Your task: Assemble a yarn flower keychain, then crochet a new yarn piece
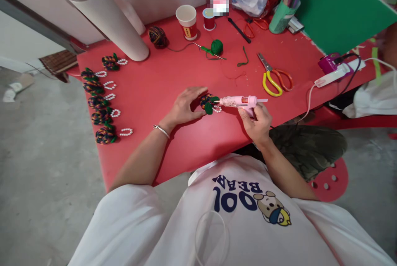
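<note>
My right hand [258,122] is closed round the handle of a pink glue gun [237,101], a glue stick poking out of its back end. The gun's nozzle points left and meets the green part of a small multicoloured yarn piece [207,101] with green leaves and a loop of white beads [217,109]. At the left side of that piece, my left hand [188,106] rests on the red table [173,154], its thumb and fingers curved round the piece's edge. Several similar yarn pieces with bead loops [105,135] stand in a column at the table's left side.
Yellow-and-red scissors [270,76] lie right of centre. Farther back are a green yarn ball [216,46], a dark yarn ball [157,37], a paper cup [187,22], a thread spool [209,20] and a tall white flask [105,15]. A power strip [336,75] sits at the right.
</note>
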`<act>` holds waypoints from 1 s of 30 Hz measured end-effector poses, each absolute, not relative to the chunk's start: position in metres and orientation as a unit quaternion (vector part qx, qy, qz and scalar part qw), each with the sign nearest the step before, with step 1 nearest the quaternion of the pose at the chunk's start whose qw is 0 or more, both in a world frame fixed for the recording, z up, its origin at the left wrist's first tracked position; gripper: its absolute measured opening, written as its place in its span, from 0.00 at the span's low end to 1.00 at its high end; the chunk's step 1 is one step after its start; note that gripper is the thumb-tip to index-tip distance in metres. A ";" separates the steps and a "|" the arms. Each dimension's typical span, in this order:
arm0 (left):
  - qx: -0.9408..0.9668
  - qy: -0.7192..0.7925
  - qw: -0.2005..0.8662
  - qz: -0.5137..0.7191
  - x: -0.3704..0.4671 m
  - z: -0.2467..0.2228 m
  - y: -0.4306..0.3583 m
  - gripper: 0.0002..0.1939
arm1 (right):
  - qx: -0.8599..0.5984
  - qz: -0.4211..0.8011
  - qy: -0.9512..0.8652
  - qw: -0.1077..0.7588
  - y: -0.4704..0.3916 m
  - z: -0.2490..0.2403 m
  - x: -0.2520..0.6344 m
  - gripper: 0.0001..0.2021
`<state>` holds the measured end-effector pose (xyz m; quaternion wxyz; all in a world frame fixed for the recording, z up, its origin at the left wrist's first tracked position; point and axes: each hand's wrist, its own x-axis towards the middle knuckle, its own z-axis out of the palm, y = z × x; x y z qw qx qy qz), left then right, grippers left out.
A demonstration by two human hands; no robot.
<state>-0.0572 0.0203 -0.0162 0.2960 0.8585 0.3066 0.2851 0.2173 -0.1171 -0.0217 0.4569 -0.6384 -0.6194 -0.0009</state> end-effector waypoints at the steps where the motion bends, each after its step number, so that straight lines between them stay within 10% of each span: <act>1: 0.864 0.305 0.286 0.280 -0.055 -0.018 0.021 0.38 | -0.633 0.001 -0.621 0.462 -0.117 -0.022 0.217 0.16; 30: 0.895 0.223 0.277 0.269 -0.053 -0.022 0.034 0.29 | -0.596 -0.023 -0.641 0.483 -0.116 -0.021 0.217 0.11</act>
